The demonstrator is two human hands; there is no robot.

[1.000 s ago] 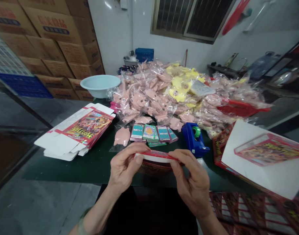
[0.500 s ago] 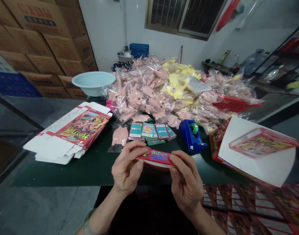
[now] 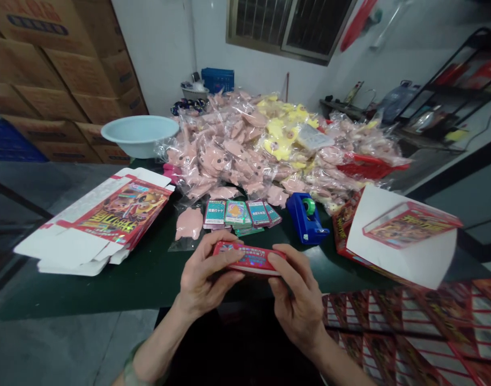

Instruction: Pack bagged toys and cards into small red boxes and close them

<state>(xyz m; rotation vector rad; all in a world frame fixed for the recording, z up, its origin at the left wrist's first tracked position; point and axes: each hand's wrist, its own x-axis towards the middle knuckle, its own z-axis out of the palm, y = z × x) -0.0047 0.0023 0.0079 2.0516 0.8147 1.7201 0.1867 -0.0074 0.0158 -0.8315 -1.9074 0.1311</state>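
Flat red-printed carton blanks (image 3: 104,222) lie near the left edge of the dark green table (image 3: 149,287), with bare tabletop beside them. At the near edge, the left hand (image 3: 207,273) closes on one end of a narrow folded red carton (image 3: 249,257), lying crosswise; the right hand (image 3: 296,300) grips the other end, near a blue tape dispenser (image 3: 305,219).

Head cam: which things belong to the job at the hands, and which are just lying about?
Job:
left hand, right hand, small red box held between them, flat box blanks, printed boxes at lower right

Lying about:
blue tape dispenser, bagged pink toys, plastic basin, cardboard cartons
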